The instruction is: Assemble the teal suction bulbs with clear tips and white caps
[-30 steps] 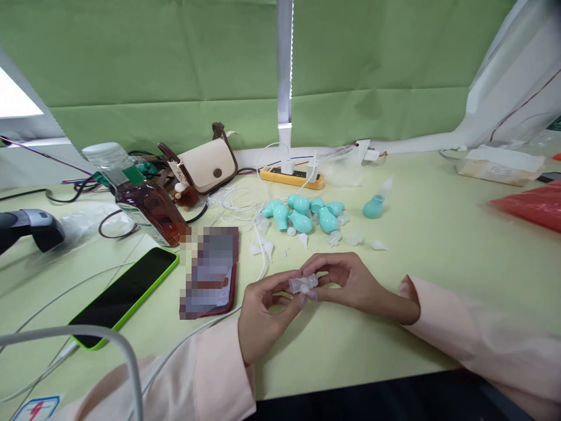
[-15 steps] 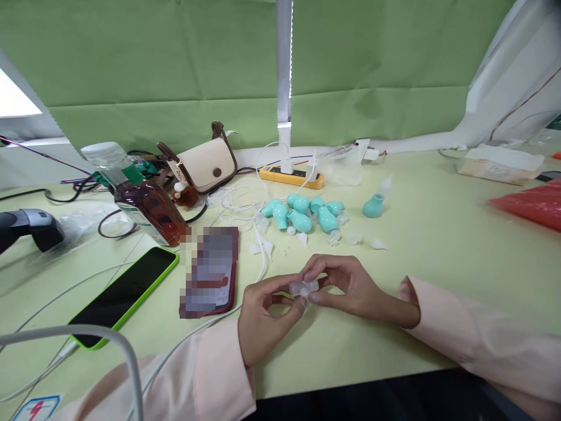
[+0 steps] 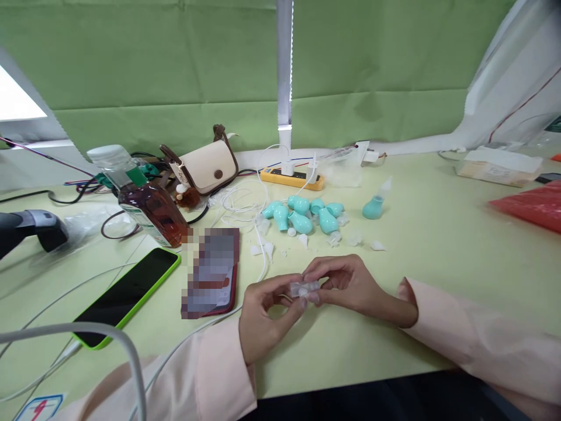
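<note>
A small clear plastic connector (image 3: 304,289), tube-shaped with a round opening facing me, is pinched between both hands above the table's near part. My left hand (image 3: 269,318) grips its left end between thumb and fingers. At its right end, my right hand (image 3: 350,286) closes thumb and fingertips on it, hiding part of that end. Beyond the hands lie several turquoise rubber bulbs (image 3: 300,222) in a cluster, with small clear and white plastic pieces (image 3: 334,238) around them. One separate turquoise bulb (image 3: 372,207) stands to the right with a translucent tip (image 3: 386,186) in it.
Left of my hands are a phone with a dark red case (image 3: 214,275) and a green-cased phone (image 3: 127,298). Behind them stand a bottle of brown liquid (image 3: 153,210), a cream handbag (image 3: 205,166) and a yellow power strip (image 3: 291,178). White cables (image 3: 263,257) cross the table. A red bag (image 3: 532,202) lies far right.
Both hands keep their hold on the connector, with only slight finger movement. The camera view has shifted a little; the table items have not moved.
</note>
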Action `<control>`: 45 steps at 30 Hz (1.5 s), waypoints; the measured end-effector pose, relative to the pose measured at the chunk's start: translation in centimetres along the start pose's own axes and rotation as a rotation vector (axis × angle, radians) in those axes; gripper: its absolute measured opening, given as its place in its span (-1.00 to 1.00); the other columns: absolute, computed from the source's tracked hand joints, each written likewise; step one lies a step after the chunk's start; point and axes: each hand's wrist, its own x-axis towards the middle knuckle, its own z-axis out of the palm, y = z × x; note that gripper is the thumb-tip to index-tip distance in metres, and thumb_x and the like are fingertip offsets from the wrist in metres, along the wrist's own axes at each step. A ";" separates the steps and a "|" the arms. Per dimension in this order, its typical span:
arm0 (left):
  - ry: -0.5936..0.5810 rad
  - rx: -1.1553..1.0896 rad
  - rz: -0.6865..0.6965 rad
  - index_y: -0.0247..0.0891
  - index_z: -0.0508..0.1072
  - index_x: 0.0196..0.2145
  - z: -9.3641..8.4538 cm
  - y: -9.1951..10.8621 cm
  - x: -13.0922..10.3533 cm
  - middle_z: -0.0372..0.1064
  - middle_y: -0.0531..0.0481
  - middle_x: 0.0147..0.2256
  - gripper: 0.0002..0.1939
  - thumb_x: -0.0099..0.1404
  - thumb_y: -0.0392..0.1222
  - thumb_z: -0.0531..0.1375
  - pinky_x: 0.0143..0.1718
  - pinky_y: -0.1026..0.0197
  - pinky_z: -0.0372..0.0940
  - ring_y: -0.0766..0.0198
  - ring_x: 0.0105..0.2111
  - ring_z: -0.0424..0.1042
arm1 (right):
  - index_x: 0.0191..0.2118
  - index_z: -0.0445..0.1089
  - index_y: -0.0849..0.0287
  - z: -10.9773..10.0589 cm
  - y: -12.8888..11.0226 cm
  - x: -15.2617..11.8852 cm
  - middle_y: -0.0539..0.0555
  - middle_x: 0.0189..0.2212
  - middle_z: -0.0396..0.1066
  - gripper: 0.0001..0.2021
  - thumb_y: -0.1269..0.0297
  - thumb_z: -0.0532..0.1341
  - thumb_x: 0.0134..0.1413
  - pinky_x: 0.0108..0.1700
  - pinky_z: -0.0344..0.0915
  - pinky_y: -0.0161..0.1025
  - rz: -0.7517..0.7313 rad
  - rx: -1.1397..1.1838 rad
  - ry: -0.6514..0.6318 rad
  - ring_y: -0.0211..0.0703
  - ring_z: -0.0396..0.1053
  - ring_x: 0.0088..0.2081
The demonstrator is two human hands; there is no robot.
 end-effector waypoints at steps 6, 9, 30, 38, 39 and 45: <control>0.008 -0.082 -0.068 -0.41 0.39 -0.29 0.0 0.1 0.2 0.41 -0.11 -0.46 -0.73 0.00 -0.26 0.22 -0.54 0.29 0.26 0.32 -0.54 0.33 | -0.39 0.42 0.19 -0.1 0.2 0.2 0.02 -0.41 0.36 -0.79 0.48 0.30 -0.31 -0.46 0.28 -0.39 0.018 -0.013 -0.001 -0.30 0.32 -0.39; 0.011 -0.065 -0.079 -0.41 0.40 -0.28 0.0 0.0 0.1 0.42 -0.14 -0.42 -0.71 -0.01 -0.25 0.23 -0.50 0.26 0.27 0.28 -0.50 0.36 | -0.39 0.41 0.22 -0.1 0.2 0.1 0.04 -0.41 0.35 -0.80 0.42 0.30 -0.29 -0.44 0.28 -0.38 0.019 -0.041 0.006 -0.29 0.32 -0.39; -0.022 -0.247 -0.092 -0.42 0.41 -0.28 -0.4 0.5 0.3 0.43 -0.12 -0.45 -0.70 0.00 -0.21 0.24 -0.46 0.25 0.29 0.28 -0.50 0.37 | -0.32 0.44 0.17 0.1 -0.4 -0.1 0.05 -0.42 0.39 -0.74 0.37 0.30 -0.29 -0.44 0.33 -0.35 0.009 -0.132 0.047 -0.25 0.36 -0.41; -0.002 -0.148 -0.096 -0.41 0.42 -0.34 -0.1 0.3 0.4 0.40 -0.08 -0.52 -0.76 0.03 -0.21 0.22 -0.51 0.25 0.28 0.31 -0.56 0.34 | -0.38 0.45 0.16 0.2 -0.5 -0.3 0.04 -0.47 0.41 -0.77 0.38 0.32 -0.35 -0.47 0.33 -0.36 -0.002 -0.163 0.073 -0.25 0.37 -0.44; -0.003 -0.143 -0.095 -0.41 0.42 -0.34 -0.1 0.3 0.4 0.40 -0.08 -0.53 -0.76 0.02 -0.20 0.22 -0.51 0.25 0.29 0.31 -0.56 0.35 | -0.38 0.45 0.16 0.2 -0.5 -0.3 0.04 -0.47 0.41 -0.77 0.37 0.32 -0.34 -0.47 0.33 -0.36 -0.001 -0.161 0.071 -0.25 0.37 -0.45; 0.015 -0.181 -0.070 -0.41 0.41 -0.35 0.0 0.3 0.5 0.39 -0.05 -0.56 -0.75 0.00 -0.20 0.23 -0.54 0.25 0.29 0.32 -0.59 0.34 | -0.38 0.44 0.18 0.2 -0.1 -0.2 0.03 -0.47 0.41 -0.77 0.33 0.31 -0.33 -0.45 0.34 -0.35 -0.025 -0.154 0.086 -0.25 0.37 -0.44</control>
